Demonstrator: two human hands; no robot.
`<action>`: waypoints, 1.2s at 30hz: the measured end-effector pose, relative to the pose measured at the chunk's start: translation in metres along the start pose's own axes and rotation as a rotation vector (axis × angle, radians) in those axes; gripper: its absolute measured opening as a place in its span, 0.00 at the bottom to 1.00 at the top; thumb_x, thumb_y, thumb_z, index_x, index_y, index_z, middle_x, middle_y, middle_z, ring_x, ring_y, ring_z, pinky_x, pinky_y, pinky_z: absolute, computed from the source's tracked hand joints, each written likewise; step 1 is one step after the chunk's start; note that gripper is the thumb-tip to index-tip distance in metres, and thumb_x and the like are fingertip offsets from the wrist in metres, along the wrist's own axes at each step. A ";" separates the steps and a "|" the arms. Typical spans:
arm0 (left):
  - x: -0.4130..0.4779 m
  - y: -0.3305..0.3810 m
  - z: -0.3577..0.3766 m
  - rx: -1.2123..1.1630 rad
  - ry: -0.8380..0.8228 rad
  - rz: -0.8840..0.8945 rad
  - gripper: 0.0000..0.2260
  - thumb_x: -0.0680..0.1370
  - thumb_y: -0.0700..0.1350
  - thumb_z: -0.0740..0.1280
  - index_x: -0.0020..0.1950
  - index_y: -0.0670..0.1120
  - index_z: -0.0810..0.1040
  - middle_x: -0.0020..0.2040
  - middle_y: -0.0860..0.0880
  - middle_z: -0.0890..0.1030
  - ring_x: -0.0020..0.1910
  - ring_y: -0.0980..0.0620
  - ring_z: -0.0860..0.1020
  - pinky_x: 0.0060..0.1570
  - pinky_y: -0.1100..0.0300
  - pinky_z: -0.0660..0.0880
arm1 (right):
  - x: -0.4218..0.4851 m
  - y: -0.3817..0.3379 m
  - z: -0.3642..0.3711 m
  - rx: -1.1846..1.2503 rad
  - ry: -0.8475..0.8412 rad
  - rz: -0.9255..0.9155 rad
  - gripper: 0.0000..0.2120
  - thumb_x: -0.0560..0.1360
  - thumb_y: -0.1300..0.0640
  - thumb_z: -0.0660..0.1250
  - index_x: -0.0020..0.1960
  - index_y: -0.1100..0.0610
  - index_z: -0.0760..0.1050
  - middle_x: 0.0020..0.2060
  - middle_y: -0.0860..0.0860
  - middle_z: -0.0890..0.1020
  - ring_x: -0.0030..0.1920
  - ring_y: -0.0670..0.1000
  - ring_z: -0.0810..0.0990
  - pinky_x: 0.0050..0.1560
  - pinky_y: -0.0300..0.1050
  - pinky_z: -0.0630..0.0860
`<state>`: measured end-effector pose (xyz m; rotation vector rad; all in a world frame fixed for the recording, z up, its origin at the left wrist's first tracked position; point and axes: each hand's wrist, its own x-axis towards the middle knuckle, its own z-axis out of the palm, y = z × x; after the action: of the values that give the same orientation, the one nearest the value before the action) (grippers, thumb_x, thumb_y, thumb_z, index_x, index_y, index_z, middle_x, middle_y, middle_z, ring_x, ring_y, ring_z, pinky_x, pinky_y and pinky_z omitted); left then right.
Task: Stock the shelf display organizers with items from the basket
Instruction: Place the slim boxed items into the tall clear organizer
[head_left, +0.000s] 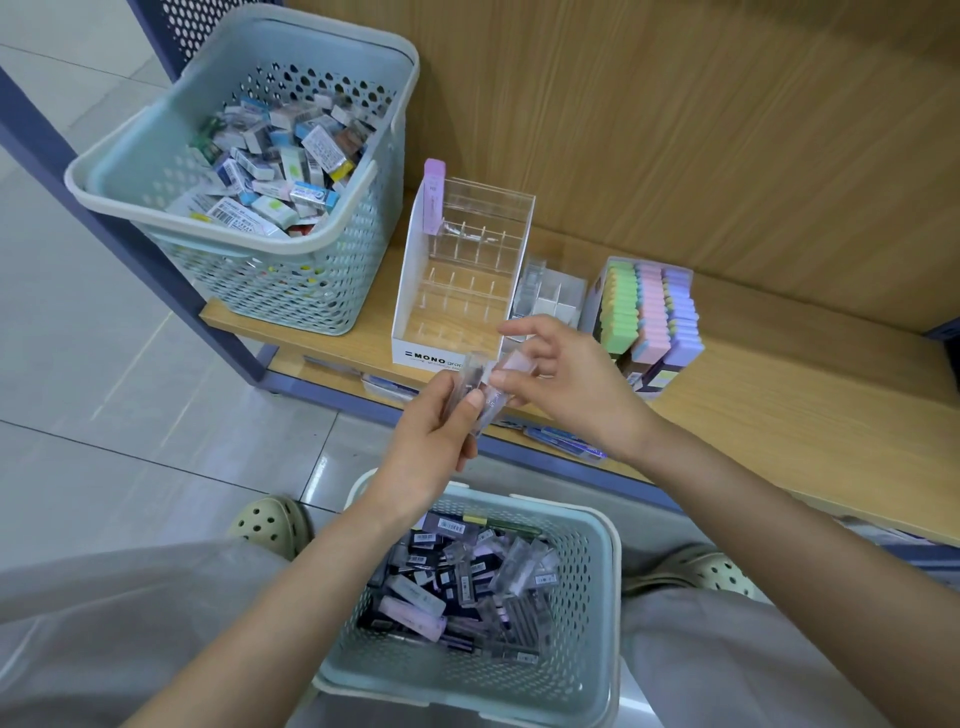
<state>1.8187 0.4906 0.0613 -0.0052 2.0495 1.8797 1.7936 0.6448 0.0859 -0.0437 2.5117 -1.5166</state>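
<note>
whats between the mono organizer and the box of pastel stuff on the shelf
In the head view, a smaller clear organizer with white dividers stands between the MONO organizer and the pastel box.

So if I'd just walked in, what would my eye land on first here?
The hands in the middle: the left hand grips a few slim clear cases and the right hand pinches one, above a floor basket full of more. Behind, on the shelf, a nearly empty clear organizer holds one pink case at its back left, between a basket of small boxes and a box of pastel blocks.
</note>
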 end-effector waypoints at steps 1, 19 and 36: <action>-0.001 -0.001 0.000 0.013 0.014 0.008 0.07 0.81 0.43 0.58 0.46 0.44 0.72 0.31 0.48 0.72 0.28 0.55 0.69 0.30 0.62 0.67 | -0.001 -0.001 -0.003 0.103 -0.008 0.038 0.13 0.71 0.60 0.72 0.54 0.54 0.75 0.37 0.48 0.82 0.38 0.51 0.82 0.44 0.45 0.80; 0.012 -0.006 -0.017 0.010 0.136 -0.094 0.11 0.82 0.39 0.54 0.54 0.52 0.73 0.37 0.50 0.71 0.31 0.54 0.69 0.35 0.61 0.66 | 0.053 0.037 -0.017 -0.472 0.359 -0.102 0.10 0.77 0.64 0.63 0.58 0.58 0.76 0.49 0.53 0.83 0.45 0.47 0.79 0.51 0.44 0.78; 0.020 -0.010 -0.013 0.013 0.126 -0.040 0.07 0.81 0.40 0.58 0.44 0.48 0.70 0.40 0.49 0.75 0.29 0.57 0.74 0.29 0.64 0.74 | 0.068 0.049 -0.014 -0.758 0.214 -0.128 0.10 0.79 0.58 0.62 0.57 0.57 0.77 0.54 0.52 0.76 0.48 0.52 0.79 0.46 0.49 0.78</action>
<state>1.7989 0.4817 0.0465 -0.1643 2.1272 1.8861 1.7289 0.6708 0.0381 -0.1641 3.1536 -0.5375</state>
